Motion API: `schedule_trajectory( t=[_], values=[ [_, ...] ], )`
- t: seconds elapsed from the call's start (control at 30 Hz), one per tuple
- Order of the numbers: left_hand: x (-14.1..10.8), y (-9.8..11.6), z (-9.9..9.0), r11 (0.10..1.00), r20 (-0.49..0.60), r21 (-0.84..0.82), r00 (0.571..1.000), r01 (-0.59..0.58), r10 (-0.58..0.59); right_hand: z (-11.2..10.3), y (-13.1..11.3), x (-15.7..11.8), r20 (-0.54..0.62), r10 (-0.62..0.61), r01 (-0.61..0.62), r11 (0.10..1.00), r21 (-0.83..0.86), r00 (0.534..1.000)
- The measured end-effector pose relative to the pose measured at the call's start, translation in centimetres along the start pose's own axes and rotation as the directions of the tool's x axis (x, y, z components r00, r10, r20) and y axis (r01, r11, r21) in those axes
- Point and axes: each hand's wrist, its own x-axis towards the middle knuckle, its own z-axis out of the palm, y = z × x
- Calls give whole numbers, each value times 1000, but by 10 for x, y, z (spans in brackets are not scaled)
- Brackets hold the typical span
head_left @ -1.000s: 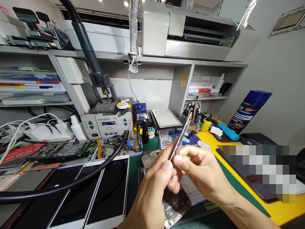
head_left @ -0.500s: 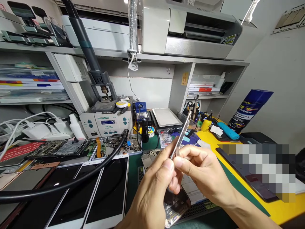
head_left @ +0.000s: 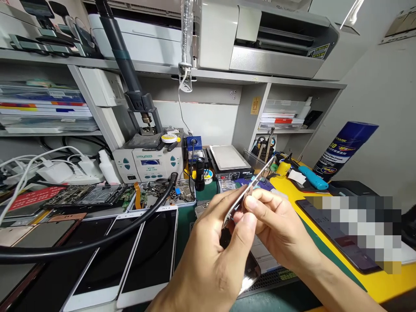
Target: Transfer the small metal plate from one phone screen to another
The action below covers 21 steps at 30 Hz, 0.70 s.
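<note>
The left hand (head_left: 216,255) is curled firmly around the lower end of a thin phone panel (head_left: 261,173), which tilts nearly edge-on above a dark phone (head_left: 253,268). Beside it, the right hand (head_left: 279,223) is almost closed, thumb and fingers pinching a small brownish strip (head_left: 246,205) (partly hidden) against the panel's face.

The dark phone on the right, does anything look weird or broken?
Yes: blocky squares cover much of the dark phone and run past its edge. They look odd, but seem like blurring put on the picture, not damage. I see no clear crack elsewhere on it.
</note>
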Motion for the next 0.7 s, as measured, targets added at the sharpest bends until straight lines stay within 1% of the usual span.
schedule_trajectory(
  t=[0.1,0.2,0.27,0.33,0.4,0.47,0.53,0.6,0.7],
  values=[
    [0,-3,0,998,34,66,999,10,-12,1,0,1,-22,17,-17,1000,-3,1000],
    [-1,-3,1,988,30,139,998,-62,59,1,0,1,-12,37,-36,999,19,999],
    [-2,-4,1,983,28,161,996,-86,82,1,0,2,-5,45,-45,999,26,999],
    [-3,-5,1,990,15,132,998,-57,55,0,0,3,-7,57,-57,998,26,998],
    [-3,-6,1,999,-2,46,1000,-16,16,-2,-1,4,-17,72,-72,997,19,997],
    [-2,-7,1,999,-36,-37,999,14,-15,-2,-1,5,-41,77,-77,997,7,996],
    [-1,-7,1,998,-82,-53,996,28,-33,-3,-2,5,-64,51,-52,999,-12,997],
    [-1,-8,2,1000,-123,-4,992,22,-22,-3,-2,3,-68,6,-9,999,-50,998],
    [-3,-11,1,985,-141,159,987,-59,82,-4,-1,2,-26,-50,47,992,-114,998]
  ],
)
